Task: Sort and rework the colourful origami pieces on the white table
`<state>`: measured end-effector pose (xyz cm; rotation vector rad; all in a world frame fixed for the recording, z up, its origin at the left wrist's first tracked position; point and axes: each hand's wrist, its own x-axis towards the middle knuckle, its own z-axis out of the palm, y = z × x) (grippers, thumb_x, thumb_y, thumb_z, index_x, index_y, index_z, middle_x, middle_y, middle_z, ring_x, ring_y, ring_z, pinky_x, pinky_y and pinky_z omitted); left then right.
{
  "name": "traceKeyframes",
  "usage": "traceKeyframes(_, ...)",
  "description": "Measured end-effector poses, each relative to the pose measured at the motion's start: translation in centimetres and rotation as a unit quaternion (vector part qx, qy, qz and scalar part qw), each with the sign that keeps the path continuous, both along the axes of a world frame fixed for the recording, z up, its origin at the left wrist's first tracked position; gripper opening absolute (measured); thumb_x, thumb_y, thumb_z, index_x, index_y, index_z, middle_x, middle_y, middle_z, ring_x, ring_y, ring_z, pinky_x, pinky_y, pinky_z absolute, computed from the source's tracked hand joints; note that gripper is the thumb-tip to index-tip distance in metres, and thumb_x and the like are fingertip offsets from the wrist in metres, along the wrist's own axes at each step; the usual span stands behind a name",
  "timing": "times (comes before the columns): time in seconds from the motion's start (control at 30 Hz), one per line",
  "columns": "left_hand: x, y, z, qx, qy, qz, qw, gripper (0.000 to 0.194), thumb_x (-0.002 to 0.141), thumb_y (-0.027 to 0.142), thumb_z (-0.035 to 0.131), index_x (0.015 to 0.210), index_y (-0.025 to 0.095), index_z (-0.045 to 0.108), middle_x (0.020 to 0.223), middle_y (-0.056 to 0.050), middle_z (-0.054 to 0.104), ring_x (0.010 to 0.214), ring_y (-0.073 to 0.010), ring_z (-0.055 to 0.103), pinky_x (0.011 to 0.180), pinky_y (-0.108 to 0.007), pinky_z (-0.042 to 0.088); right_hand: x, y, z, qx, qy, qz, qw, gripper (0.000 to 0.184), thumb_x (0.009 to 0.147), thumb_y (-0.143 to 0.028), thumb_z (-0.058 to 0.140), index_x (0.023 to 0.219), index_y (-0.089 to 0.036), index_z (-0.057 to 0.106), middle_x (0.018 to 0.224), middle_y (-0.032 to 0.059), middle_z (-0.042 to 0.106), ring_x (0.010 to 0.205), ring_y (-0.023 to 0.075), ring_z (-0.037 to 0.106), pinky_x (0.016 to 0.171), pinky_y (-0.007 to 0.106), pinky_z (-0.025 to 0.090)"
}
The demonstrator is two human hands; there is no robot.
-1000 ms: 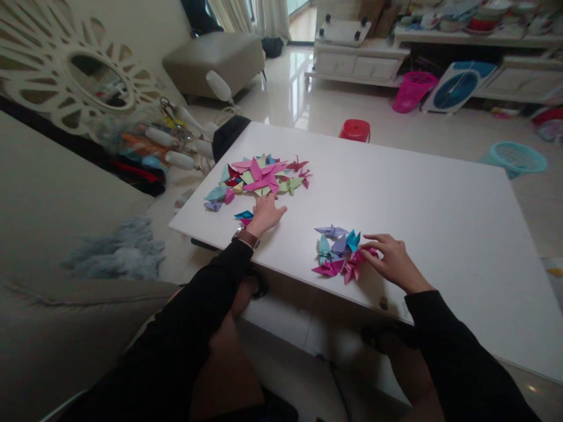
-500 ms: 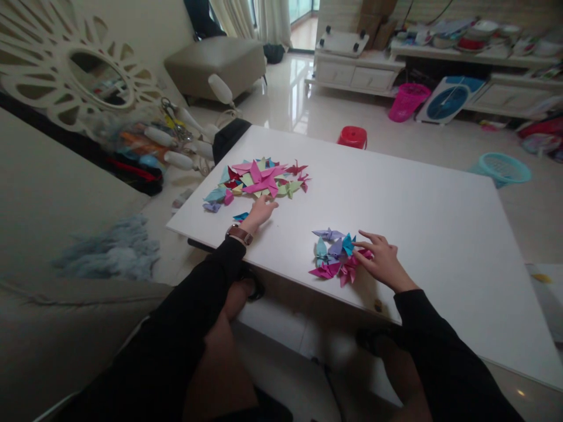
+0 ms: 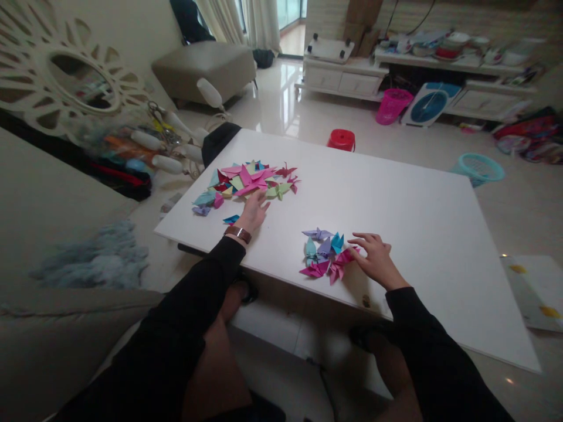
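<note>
Folded paper cranes lie in two groups on the white table (image 3: 396,205). In the larger pile at the left, a big pink folded paper star (image 3: 251,179) sits on top, with a light green paper crane (image 3: 279,190) beside it. My left hand (image 3: 254,212) is at the pile's near edge, thumb apart, fingertips partly hidden. My right hand (image 3: 373,253) is spread beside the smaller group, holding nothing. Nearest it are a magenta paper crane (image 3: 338,269) and a blue paper crane (image 3: 337,242). A lavender paper crane (image 3: 317,234) lies at this group's far side.
A small blue folded paper (image 3: 231,219) lies beside my left wrist. Near the front table edge is a small brown object (image 3: 366,300). Beyond the table stand a red stool (image 3: 342,139) and a light blue basket (image 3: 479,170). A white chandelier-like fixture (image 3: 169,164) is at the left.
My right hand has drawn off the blue crane, leaving a small gap. My left hand stays by the larger pile. The whole view has shifted slightly.
</note>
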<state>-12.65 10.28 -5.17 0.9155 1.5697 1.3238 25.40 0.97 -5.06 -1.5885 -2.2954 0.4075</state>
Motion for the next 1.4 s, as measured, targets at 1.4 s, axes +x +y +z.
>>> traceKeyframes(1.4,15.7,-11.1,2.3,0.225,0.123,-0.459,0.851,0.01,0.082,0.02,0.066,0.08,0.021,0.076,0.095,-0.01,0.078,0.091,-0.0257,0.071,0.086,-0.043,0.056,-1.8,0.8,1.2,-0.246,0.721,-0.231,0.605,0.024,0.075,-0.03,0.087,0.078,-0.023,0.064,0.074,-0.0057,0.075,0.066,0.0108,0.068,0.061,0.023,0.056)
